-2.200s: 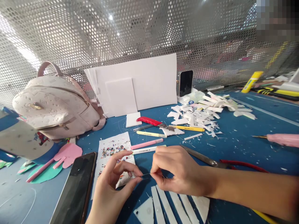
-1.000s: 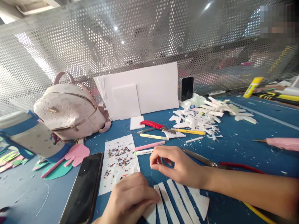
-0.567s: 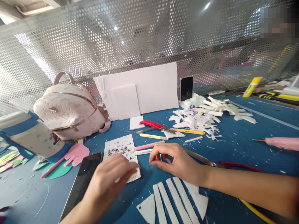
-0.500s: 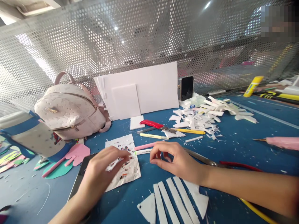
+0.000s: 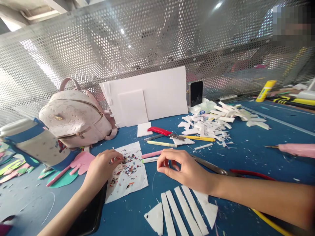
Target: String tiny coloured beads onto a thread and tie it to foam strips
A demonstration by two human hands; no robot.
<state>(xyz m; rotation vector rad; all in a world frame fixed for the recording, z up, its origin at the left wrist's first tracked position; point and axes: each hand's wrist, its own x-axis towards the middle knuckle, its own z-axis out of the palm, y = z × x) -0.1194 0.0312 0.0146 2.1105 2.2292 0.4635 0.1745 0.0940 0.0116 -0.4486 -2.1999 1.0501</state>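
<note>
My left hand [image 5: 105,165] is closed, its fingertips pinched together at the left edge of a white sheet of paper [image 5: 141,183] scattered with tiny coloured bits. Whatever is in that pinch is too small to make out. Right of the paper, my right hand [image 5: 184,167] is closed too, thumb meeting bent fingers. A fine pale thread [image 5: 153,181] curves down near its fingertips; I cannot tell whether they grip it. Beyond the hands lie a pink pen [image 5: 152,153] and a white marker [image 5: 150,160]. White foam strips [image 5: 180,211] lie in front of the right hand.
Farther back are a red-handled cutter [image 5: 159,131], a foam scrap pile [image 5: 205,126], a white board [image 5: 164,93] and a backpack [image 5: 73,114]. A large cup [image 5: 36,144] and a phone [image 5: 91,213] are at left. Pliers [image 5: 216,168] lie behind the right forearm.
My left hand has moved left and slightly up, away from above the middle of the paper, uncovering more coloured bits, and its fingers have curled. The right hand has barely moved.
</note>
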